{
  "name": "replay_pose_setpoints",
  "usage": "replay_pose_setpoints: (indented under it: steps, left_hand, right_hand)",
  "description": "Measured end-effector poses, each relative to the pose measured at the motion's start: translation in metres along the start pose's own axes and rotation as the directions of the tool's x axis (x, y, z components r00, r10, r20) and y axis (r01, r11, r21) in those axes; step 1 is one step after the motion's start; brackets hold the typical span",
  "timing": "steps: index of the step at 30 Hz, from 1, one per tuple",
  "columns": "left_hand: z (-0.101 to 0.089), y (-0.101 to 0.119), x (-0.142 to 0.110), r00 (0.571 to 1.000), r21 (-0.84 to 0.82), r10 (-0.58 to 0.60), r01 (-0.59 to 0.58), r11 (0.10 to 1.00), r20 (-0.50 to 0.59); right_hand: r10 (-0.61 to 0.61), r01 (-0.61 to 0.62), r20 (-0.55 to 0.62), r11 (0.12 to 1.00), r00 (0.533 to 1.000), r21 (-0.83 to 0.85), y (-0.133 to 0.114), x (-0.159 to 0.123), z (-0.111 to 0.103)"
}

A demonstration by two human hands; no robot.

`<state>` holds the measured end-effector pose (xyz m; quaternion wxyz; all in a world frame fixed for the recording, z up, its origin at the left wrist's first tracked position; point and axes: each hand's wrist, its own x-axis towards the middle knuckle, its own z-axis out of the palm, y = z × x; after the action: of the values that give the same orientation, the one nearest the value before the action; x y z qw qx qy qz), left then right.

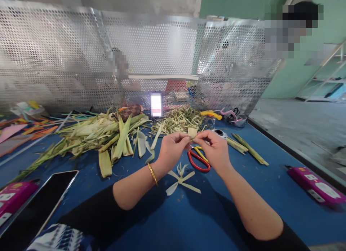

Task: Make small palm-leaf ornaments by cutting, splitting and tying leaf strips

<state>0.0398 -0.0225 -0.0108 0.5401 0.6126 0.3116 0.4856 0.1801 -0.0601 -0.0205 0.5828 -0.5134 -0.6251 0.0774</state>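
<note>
Over the table, my left hand (173, 150) and my right hand (216, 150) almost meet, both with fingers pinched on a short piece of pale green corn husk (192, 132). The piece stands up a little above the fingertips. Just below the hands lie red-handled scissors (199, 165), partly covered by my right hand. Closer to me, several husk strips (180, 180) are laid out like a star on the blue table (173, 222). A gold bangle (152, 174) circles my left wrist.
A husk heap (92, 132) fills the left, and thin shreds (178, 121) lie behind my hands. Further right are cut stalks (251, 150) and a yellow tool (211, 114). A phone (43, 204) and a magenta pack (315, 184) lie nearer. A perforated metal screen (151, 45) stands behind.
</note>
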Motion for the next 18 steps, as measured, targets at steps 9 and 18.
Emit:
replay_pose_setpoints:
  steps: [9,18]
  left_hand:
    - [0.0029,-0.0044,-0.0046,0.998,0.020,0.040,-0.039,0.999,-0.040]
    - [0.0055,0.0017,-0.0056,0.994,-0.142,-0.103,0.095,0.985,-0.047]
  right_hand:
    - [0.186,-0.180,-0.038,0.975,0.982,0.129,-0.0007,-0.0017,0.0052]
    - [0.039,-0.038,-0.004,0.996,0.999,0.085,-0.0017,-0.0018,0.0055]
